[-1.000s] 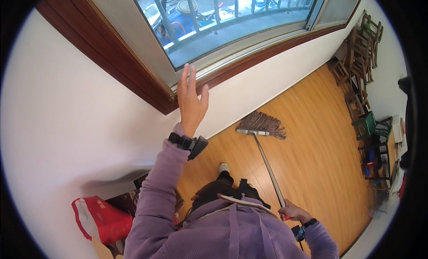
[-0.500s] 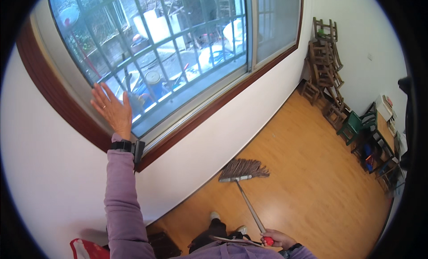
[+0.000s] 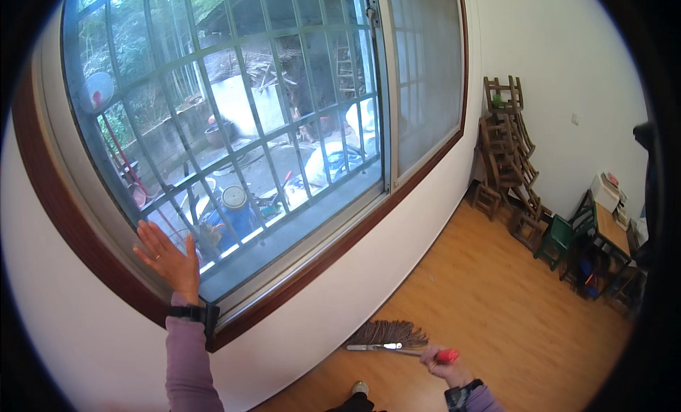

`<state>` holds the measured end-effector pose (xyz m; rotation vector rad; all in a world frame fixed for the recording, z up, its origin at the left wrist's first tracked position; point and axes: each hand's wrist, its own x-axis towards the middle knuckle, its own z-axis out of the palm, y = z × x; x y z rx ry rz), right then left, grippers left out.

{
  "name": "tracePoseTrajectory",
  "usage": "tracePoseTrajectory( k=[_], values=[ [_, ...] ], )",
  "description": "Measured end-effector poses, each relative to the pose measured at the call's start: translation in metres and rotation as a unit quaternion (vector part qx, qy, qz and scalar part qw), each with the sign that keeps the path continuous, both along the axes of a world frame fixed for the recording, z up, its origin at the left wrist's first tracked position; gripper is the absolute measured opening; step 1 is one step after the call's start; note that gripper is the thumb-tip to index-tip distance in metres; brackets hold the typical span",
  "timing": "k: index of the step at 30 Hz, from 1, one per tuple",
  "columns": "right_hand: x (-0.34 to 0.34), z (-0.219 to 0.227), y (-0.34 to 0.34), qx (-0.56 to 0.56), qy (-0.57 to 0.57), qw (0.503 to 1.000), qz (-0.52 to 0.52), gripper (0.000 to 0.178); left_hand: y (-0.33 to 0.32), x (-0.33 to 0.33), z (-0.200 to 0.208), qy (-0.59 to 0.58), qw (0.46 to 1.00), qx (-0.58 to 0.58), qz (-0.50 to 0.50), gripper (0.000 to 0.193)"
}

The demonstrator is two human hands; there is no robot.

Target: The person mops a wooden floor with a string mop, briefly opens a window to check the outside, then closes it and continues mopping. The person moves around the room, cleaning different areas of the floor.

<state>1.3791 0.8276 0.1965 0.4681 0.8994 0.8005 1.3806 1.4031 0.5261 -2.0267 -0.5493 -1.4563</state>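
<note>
My left hand [image 3: 169, 258] rests open against the lower left part of the window frame [image 3: 89, 174], fingers stretched up. A ring and a dark wrist strap show on that arm. My right hand [image 3: 443, 366] is closed round the handle of a mop near its red end [image 3: 447, 356]. The mop head [image 3: 386, 333], of brown strands on a pale metal clamp, lies on the floor beside the wall. Most of the mop's shaft is foreshortened between hand and head.
Green bars [image 3: 234, 114] cross the window, with an outdoor yard behind. Stacked wooden chairs [image 3: 507, 142] stand in the far corner. A green chair [image 3: 555, 240] and a small table [image 3: 611, 231] line the right wall. My shoe [image 3: 360, 388] shows at the lower edge.
The view has tilted up, so window and floor sit lower. My right hand has risen with the mop handle's red end. The left hand stays at the window frame.
</note>
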Motion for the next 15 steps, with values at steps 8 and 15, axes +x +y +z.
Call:
tracePoseTrajectory(
  k=[8, 15],
  values=[
    [0.071, 0.103, -0.018, -0.071, -0.120, 0.985, -0.100, 0.013, -0.030, 0.009, 0.004, -0.049, 0.996, -0.069, -0.032, 0.081],
    [0.106, 0.130, -0.062, -0.076, -0.084, 0.971, -0.210, 0.014, -0.053, 0.045, -0.015, -0.051, 0.995, -0.067, -0.059, 0.074]
  ],
)
